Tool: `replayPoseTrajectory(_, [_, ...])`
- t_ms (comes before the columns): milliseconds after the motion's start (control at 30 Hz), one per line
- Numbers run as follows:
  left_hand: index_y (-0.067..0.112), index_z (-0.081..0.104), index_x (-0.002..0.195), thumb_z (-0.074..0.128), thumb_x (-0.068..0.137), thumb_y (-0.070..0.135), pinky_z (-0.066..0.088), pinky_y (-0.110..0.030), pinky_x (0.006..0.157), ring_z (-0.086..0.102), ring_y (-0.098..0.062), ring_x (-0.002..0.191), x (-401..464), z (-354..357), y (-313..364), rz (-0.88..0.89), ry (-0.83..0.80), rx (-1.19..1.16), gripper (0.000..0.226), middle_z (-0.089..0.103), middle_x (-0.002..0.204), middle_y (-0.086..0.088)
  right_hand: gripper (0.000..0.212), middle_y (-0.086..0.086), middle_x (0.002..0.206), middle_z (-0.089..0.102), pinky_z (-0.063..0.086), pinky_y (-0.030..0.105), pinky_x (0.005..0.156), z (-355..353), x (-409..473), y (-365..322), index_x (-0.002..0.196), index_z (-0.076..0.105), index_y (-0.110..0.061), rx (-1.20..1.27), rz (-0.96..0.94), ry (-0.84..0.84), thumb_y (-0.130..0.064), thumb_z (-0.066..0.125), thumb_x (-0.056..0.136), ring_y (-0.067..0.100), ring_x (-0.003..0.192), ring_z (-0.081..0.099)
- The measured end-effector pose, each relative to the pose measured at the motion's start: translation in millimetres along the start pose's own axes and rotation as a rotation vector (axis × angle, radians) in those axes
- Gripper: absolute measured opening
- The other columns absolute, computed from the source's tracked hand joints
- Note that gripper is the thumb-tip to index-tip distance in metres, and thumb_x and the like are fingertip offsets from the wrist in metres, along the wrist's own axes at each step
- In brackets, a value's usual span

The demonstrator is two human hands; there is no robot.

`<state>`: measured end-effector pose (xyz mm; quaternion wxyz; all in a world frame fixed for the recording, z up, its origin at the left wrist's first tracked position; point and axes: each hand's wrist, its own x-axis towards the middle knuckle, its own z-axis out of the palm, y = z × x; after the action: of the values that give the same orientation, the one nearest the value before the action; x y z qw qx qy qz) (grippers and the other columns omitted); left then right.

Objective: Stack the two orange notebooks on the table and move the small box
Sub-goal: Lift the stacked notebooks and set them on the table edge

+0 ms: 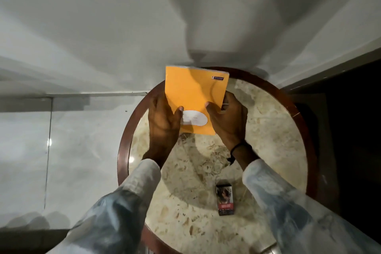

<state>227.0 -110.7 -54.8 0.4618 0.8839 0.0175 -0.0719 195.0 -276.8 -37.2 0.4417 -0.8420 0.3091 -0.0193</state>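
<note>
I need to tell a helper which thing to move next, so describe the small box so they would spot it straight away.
Start at the round marble-topped table with the dark wooden rim. The small box lies flat near its front edge, just inside the right sleeve. It is dark, with a printed picture and a red band, unlike the plain orange notebook held in both hands.

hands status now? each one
Left hand: closed on the orange notebook, left edge.
Right hand: closed on the same notebook, right edge.

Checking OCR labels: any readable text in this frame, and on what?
None fully legible.
Orange notebook, dark brand tag at its top right corner: blurred.
White oval label on its cover, partly under the left hand: faint marks, unreadable.
Small box on the table, red band: too small.
</note>
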Motion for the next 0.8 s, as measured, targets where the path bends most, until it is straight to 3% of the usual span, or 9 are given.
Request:
replayPoseTrajectory(100, [0.012,0.06,0.129,0.071,0.083,0.035,0.055,-0.052,0.091,0.06,-0.034,0.107,7.9,8.9,-8.2,-0.167,-0.013,0.042,0.053,0.061,0.118,-0.015,0.021,0.01,0.083,0.072,0.041,0.029,0.06,10.4,12.5,1.7,0.079,0.068,-0.011,-0.049,0.129,-0.065,-0.031,0.074,0.076,0.033,0.079,0.067])
replayPoseTrajectory(167, [0.008,0.062,0.125,0.076,0.081,0.033,0.054,-0.052,0.095,0.056,-0.039,0.115,14.0,14.4,-10.4,-0.232,-0.028,0.15,0.053,0.057,0.122,-0.018,0.029,0.007,0.071,0.064,0.027,0.024,0.052,16.1,19.1,1.9,0.062,0.056,-0.012,-0.073,0.173,-0.063,-0.029,0.075,0.076,0.032,0.069,0.059])
replayPoseTrajectory(300, [0.005,0.066,0.118,0.079,0.08,0.037,0.053,-0.047,0.096,0.055,-0.04,0.119,21.0,21.5,-16.2,-0.288,-0.019,0.197,0.052,0.059,0.124,-0.018,0.044,0.012,0.073,0.06,0.019,0.024,0.051,25.1,26.4,7.4,0.054,0.039,-0.019,-0.119,0.176,-0.042,-0.037,0.074,0.073,0.027,0.066,0.049])
replayPoseTrajectory(433, [0.002,0.065,0.119,0.079,0.082,0.033,0.042,-0.033,0.092,0.056,-0.038,0.116,12.1,23.6,-16.2,-0.278,0.023,0.157,0.05,0.06,0.121,-0.021,0.027,0.016,0.099,0.064,0.034,0.029,0.064,18.5,20.4,4.1,0.072,0.06,-0.017,-0.175,0.163,-0.065,-0.039,0.075,0.078,0.032,0.087,0.06])
replayPoseTrajectory(500, [0.001,0.063,0.122,0.077,0.084,0.031,0.045,-0.036,0.096,0.055,-0.04,0.116,5.3,22.6,-12.0,-0.249,0.019,0.13,0.05,0.056,0.123,-0.024,0.034,0.015,0.109,0.065,0.046,0.037,0.075,10.6,7.7,7.1,0.1,0.071,-0.011,-0.164,0.181,-0.039,-0.039,0.074,0.082,0.035,0.099,0.063])
replayPoseTrajectory(567, [0.002,0.055,0.132,0.068,0.089,0.037,0.048,-0.048,0.102,0.052,-0.042,0.12,-2.2,23.0,-6.0,-0.209,0.049,0.23,0.056,0.053,0.133,-0.025,0.048,0.014,0.11,0.067,0.051,0.041,0.083,-1.7,-21.3,18.7,0.12,0.066,-0.009,-0.165,0.16,0.009,-0.041,0.071,0.084,0.035,0.103,0.064])
replayPoseTrajectory(667, [0.003,0.041,0.149,0.05,0.101,0.041,0.041,-0.053,0.112,0.047,-0.044,0.137,-11.7,29.6,6.6,-0.01,0.091,0.472,0.062,0.045,0.152,-0.026,0.059,0.012,0.117,0.065,0.053,0.045,0.088,-26.2,-91.2,46.5,0.127,0.058,-0.013,-0.25,0.163,-0.017,-0.045,0.07,0.08,0.034,0.11,0.061])
replayPoseTrajectory(733, [0.004,0.03,0.157,0.041,0.106,0.039,0.03,-0.056,0.123,0.034,-0.043,0.151,-10.4,39.0,13.8,0.176,-0.004,0.574,0.063,0.034,0.164,-0.024,0.074,0.012,0.13,0.06,0.052,0.053,0.094,-39.3,-138.2,63.7,0.137,0.049,-0.015,-0.361,0.256,-0.099,-0.053,0.07,0.078,0.035,0.122,0.056])
replayPoseTrajectory(800, [0.006,0.02,0.161,0.031,0.107,0.042,0.017,-0.057,0.129,0.019,-0.04,0.158,-7.6,51.2,12.7,0.243,-0.144,0.651,0.065,0.021,0.17,-0.02,0.084,0.01,0.137,0.054,0.051,0.054,0.096,-44.4,-175.9,77.2,0.142,0.043,-0.016,-0.442,0.303,-0.191,-0.057,0.069,0.075,0.035,0.127,0.051])
